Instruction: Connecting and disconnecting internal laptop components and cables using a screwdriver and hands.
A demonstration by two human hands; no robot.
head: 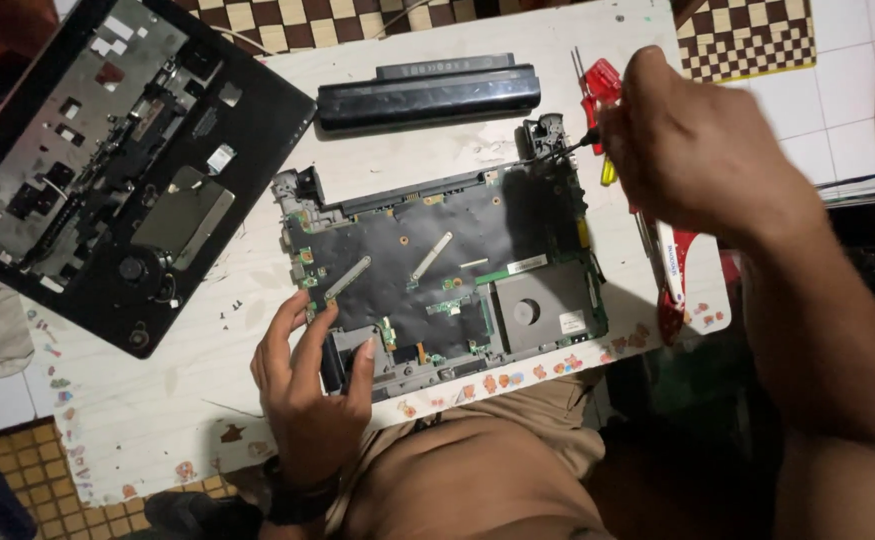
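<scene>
— Here, where is the board (pixel 437 275) lying, and how is it held?

— It is laid flat on the white table (pixel 157 400), near the front edge, with the battery (pixel 427 92) just beyond it and the black case (pixel 107 160) set off to the left. Its near-left corner is steadied by the left hand (pixel 307 385): the fingers (pixel 297 330) are spread and rest on the corner, the thumb pressed against the grey slot there.

— And the right hand (pixel 692 150)?

— It is closed around a screwdriver (pixel 597 90) with a red handle; the dark tip is set at the hinge bracket (pixel 547 135) on the far-right corner. More red-handled tools (pixel 669 290) are seen under the wrist.

— How would the board be judged to handle?

— Light, thin and stiff, but fragile: it is probably flexed easily if lifted by one corner, and small parts and connectors are exposed over the top. The metal brackets and bare edges would be the safest places to be gripped, with the fan (pixel 527 312) and ribbon strips avoided.

— Slippery?

— Likely not; the black film may be smooth, though the edges should give purchase.
</scene>
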